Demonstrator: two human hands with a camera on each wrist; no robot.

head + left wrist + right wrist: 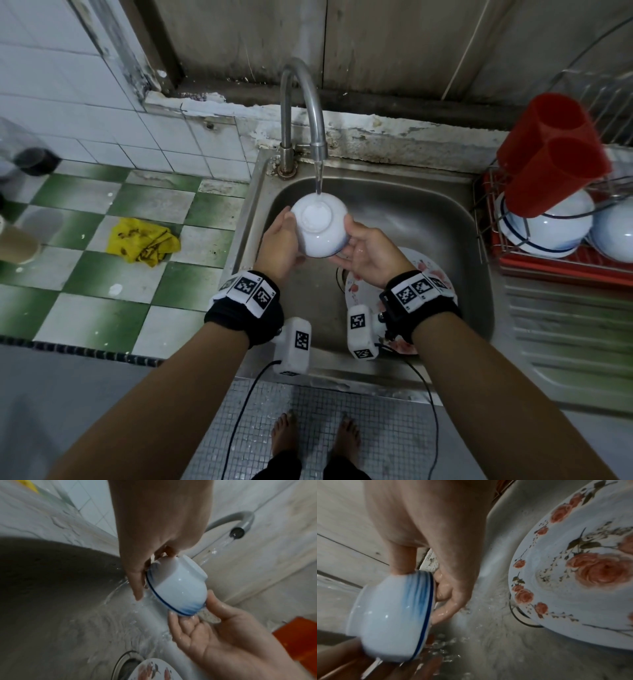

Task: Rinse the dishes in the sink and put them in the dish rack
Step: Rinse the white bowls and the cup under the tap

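A white bowl [320, 228] with a blue rim line is held bottom-up and tilted under the running faucet [303, 102], and the water lands on its base. My left hand [284, 236] grips its left edge, thumb along the rim [137, 582]. On the other side my right hand [363, 246] holds the rim, thumb on the outer wall and fingers curled under the edge [443, 592]. Below my right wrist a rose-patterned plate [424, 267] lies in the steel sink [428, 212], over the drain. At the right stands the dish rack [548, 263].
The rack holds two white bowls [548, 229] and a red double cutlery holder [555, 154]. A yellow cloth [142, 241] lies on the green and white tiled counter left of the sink. Water runs over the sink floor [120, 622].
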